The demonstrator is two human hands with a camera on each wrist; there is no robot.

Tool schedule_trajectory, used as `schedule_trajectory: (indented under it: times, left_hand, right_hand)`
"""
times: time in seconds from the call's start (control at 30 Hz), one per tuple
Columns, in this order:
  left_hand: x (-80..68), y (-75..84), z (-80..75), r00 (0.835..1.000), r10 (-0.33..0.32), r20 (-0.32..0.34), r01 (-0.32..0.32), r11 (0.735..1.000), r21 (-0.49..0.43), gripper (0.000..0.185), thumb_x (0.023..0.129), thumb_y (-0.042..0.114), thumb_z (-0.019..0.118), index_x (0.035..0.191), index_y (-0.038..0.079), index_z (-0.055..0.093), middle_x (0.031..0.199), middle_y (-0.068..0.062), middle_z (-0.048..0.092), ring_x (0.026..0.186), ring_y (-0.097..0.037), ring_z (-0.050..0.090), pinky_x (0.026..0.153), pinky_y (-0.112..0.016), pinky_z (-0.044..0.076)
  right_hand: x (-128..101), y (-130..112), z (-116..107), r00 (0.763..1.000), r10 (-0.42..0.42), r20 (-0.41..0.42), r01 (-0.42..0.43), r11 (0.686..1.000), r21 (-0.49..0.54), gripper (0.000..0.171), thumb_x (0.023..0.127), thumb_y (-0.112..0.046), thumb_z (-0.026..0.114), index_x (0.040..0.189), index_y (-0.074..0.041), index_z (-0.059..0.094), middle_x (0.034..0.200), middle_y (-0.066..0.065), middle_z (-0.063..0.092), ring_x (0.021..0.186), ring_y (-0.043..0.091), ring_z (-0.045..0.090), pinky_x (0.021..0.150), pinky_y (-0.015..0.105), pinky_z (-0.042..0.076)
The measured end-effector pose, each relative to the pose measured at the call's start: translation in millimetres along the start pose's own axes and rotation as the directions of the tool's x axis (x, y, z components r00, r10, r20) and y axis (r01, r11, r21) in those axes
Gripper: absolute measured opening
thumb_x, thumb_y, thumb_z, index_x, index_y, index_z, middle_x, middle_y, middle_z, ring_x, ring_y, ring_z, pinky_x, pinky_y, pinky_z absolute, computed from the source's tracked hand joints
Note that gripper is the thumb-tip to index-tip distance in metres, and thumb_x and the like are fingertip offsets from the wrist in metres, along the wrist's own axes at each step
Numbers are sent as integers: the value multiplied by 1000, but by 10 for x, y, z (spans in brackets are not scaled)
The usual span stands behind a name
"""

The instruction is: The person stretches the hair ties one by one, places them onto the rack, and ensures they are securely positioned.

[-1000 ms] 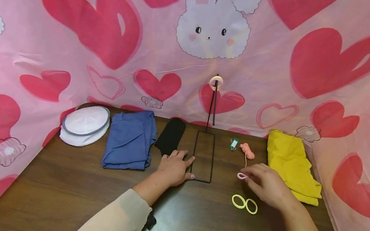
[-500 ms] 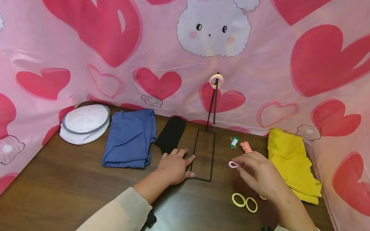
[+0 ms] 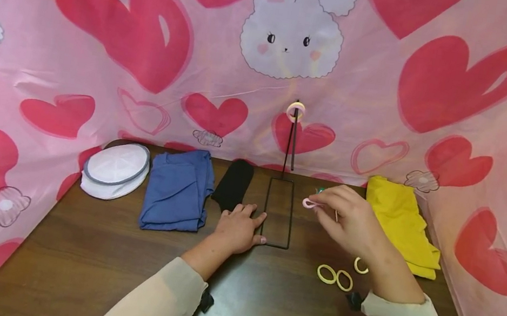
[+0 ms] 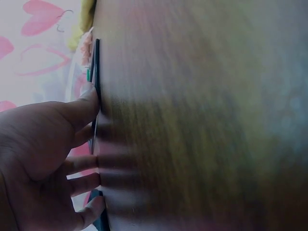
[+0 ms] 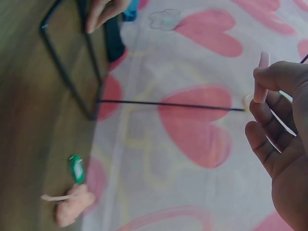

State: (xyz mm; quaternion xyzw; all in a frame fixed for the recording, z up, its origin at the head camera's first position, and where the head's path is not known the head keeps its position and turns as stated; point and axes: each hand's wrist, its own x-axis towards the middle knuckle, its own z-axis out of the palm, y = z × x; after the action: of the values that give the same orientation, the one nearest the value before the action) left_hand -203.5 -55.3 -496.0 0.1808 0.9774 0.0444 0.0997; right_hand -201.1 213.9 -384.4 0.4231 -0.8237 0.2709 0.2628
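My right hand (image 3: 348,216) pinches a pink hair tie (image 3: 309,203) between thumb and fingertips, raised above the table; in the right wrist view the pink hair tie (image 5: 262,77) stands edge-on. My left hand (image 3: 238,229) rests on the table with fingers spread, its thumb and index finger at the left side of a black wire stand's base (image 3: 292,215). The tips of its other fingers reach a black cloth piece (image 3: 235,182). On the stand's raised arm hang yellow and pink hair ties (image 3: 296,112). Several yellow hair ties (image 3: 327,274) lie near my right wrist.
A white mesh item with a grey rim (image 3: 117,165) and folded blue cloth (image 3: 178,190) lie left. Folded yellow cloth (image 3: 401,224) lies right. A green tag (image 5: 77,168) and a pink yarn bundle (image 5: 74,204) are partly hidden behind my right hand in the head view.
My right hand has moved left, up and away from me with the pink hair tie, uncovering another yellow one near the wrist. The left hand stays in place.
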Motion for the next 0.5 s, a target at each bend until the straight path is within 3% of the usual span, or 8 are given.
schedule_trajectory:
  times: [0.13, 0.23, 0.5]
  left_hand:
    - [-3, 5, 10, 1000, 0, -2, 0, 1000, 2, 71, 98, 65, 55, 160, 34, 41, 165, -4, 35, 148, -29, 34, 105, -55, 39]
    - [-4, 7, 12, 1000, 0, -1, 0, 1000, -2, 71, 98, 65, 55, 160, 34, 42, 165, -4, 35, 148, -30, 34, 105, -55, 39]
    - [-3, 13, -12, 1000, -4, -1, 4, 1000, -9, 71, 98, 64, 57, 160, 34, 42, 165, -4, 35, 148, -30, 34, 105, -55, 39]
  right_hand:
    - [141, -90, -39, 1000, -5, -20, 5, 1000, -3, 28, 83, -5, 79, 111, -10, 80, 106, 0, 75, 97, 20, 68, 93, 19, 47]
    - [238, -151, -68, 998, -40, -46, 39, 999, -16, 26, 85, -7, 78, 111, -10, 80, 106, 0, 76, 98, 19, 70, 95, 17, 46]
    - [469, -299, -157, 982, -124, -142, 120, 992, -32, 19, 90, -13, 75, 107, -8, 81, 104, 2, 77, 95, 20, 71, 91, 24, 51]
